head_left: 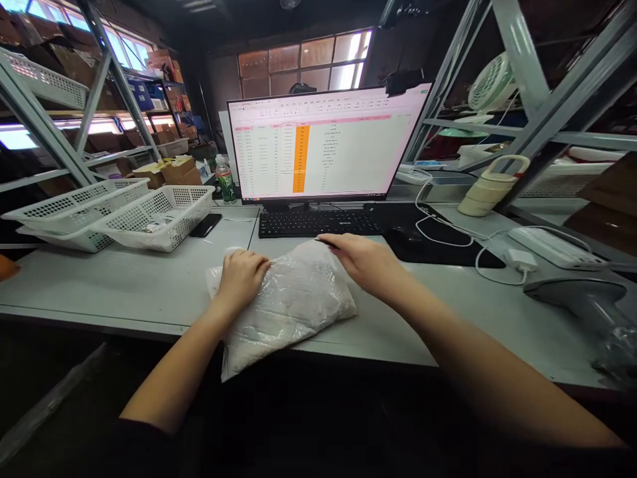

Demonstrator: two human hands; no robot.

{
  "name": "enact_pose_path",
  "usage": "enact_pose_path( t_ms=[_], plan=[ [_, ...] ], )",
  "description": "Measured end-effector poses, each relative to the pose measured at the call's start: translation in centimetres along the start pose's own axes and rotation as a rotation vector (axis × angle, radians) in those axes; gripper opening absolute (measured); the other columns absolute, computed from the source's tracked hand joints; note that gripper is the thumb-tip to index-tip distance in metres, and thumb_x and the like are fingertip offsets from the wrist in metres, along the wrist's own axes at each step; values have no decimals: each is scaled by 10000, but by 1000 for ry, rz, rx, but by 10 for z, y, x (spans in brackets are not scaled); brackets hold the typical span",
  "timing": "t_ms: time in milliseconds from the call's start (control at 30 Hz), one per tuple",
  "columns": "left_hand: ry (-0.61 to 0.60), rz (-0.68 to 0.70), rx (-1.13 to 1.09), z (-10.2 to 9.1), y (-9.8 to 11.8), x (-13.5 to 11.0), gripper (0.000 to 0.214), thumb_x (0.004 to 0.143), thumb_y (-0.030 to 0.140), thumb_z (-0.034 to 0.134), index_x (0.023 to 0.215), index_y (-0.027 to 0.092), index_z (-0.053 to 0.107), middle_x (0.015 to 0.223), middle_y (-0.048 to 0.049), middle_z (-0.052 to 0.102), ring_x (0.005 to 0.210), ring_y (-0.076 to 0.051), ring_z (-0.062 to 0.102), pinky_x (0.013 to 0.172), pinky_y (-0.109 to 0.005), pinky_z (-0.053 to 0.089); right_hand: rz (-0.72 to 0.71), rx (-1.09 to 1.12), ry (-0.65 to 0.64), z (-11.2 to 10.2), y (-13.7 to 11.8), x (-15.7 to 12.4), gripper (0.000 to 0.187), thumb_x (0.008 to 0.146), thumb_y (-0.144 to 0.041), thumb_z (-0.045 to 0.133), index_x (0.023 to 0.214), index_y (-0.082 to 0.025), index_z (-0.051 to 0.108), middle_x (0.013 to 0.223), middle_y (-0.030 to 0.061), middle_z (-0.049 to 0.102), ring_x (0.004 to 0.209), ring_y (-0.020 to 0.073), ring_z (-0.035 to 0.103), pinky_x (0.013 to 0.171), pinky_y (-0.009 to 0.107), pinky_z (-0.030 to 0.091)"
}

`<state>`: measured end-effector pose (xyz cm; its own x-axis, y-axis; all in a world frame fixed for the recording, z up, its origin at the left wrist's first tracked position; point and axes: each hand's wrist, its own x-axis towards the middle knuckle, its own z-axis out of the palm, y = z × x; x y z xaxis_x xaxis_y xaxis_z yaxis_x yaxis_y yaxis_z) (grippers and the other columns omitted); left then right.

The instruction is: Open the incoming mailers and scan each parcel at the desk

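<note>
A clear plastic bag (293,302) with soft white contents lies on the near edge of the desk, one corner hanging over it. My left hand (242,273) is closed on the bag's upper left edge, fingers curled in the film. At the top right, my right hand (359,257) pinches the bag's upper edge between thumb and fingers. The film looks drawn up between both hands. What exactly fills the bag cannot be made out.
Behind the bag are a black keyboard (318,223) and a monitor (343,153) showing a spreadsheet. White baskets (172,229) and a phone (206,225) sit left. A mouse (404,235), charger (520,260), cables and barcode scanner (577,292) are right.
</note>
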<state>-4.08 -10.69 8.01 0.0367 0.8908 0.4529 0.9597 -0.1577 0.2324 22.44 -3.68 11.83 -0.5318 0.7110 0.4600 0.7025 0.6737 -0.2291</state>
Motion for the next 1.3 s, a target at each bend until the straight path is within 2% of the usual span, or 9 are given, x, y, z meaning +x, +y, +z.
enact_pose_path(
  t_ms=[133,267,500,833,933,1033,1100,1200,1300],
  plan=[
    [16,3,34,0,3,-2,203,985,320,518,935,224,689,975,-64,712,1008,-276,586,879,-435,379,-260,-318,-42,1,-37,-3,338,976,-213,487,1259,-257,667,986,62,736,824,188,619,623,291,340],
    [37,34,114,-4,8,-5,206,993,308,501,959,226,687,989,-65,711,1012,-279,582,884,-446,367,-442,-461,-88,5,-58,0,302,949,-100,479,1157,-187,680,942,83,725,811,196,593,619,312,280],
    [99,110,231,-9,16,-12,228,1016,295,442,958,199,640,963,-88,679,971,-277,571,881,-436,370,-498,-524,-80,4,-77,6,271,965,-94,425,1011,-149,687,860,103,690,752,197,561,609,338,253],
    [94,157,230,-2,20,-14,216,1021,281,434,936,198,615,933,-78,662,918,-256,583,848,-399,391,-518,-582,-86,7,-78,7,271,948,-66,415,928,-147,673,813,109,672,728,210,556,587,337,186],
    [90,183,189,-4,12,-19,228,1023,282,425,924,202,614,924,-76,656,904,-248,581,824,-384,397,-497,-600,-108,-5,-51,12,270,935,-56,433,963,-150,684,843,114,681,763,220,573,596,333,202],
    [128,158,118,-12,-7,-29,265,1031,291,395,878,206,595,886,-67,637,873,-235,572,789,-365,401,-190,-698,-149,-25,14,13,281,900,-32,451,897,-120,718,831,152,680,780,250,595,579,332,204],
    [155,122,81,-17,-22,-34,289,1036,293,368,859,207,579,858,-61,620,852,-230,563,773,-360,402,22,-671,-160,-33,65,5,353,892,-33,470,1069,-161,747,894,148,701,789,249,608,577,324,226],
    [143,73,83,-15,-31,-34,284,1036,300,363,874,208,577,873,-60,618,872,-234,565,782,-363,404,275,-487,-116,-24,126,-14,344,955,-231,521,1231,-264,721,1075,134,722,841,262,635,616,326,334],
    [103,54,81,-7,-24,-26,256,1031,299,388,895,208,585,908,-63,628,908,-239,571,795,-365,404,418,-349,-149,4,152,-33,351,949,-331,523,1233,-291,725,1170,113,718,885,295,661,682,368,437]
  ],
)
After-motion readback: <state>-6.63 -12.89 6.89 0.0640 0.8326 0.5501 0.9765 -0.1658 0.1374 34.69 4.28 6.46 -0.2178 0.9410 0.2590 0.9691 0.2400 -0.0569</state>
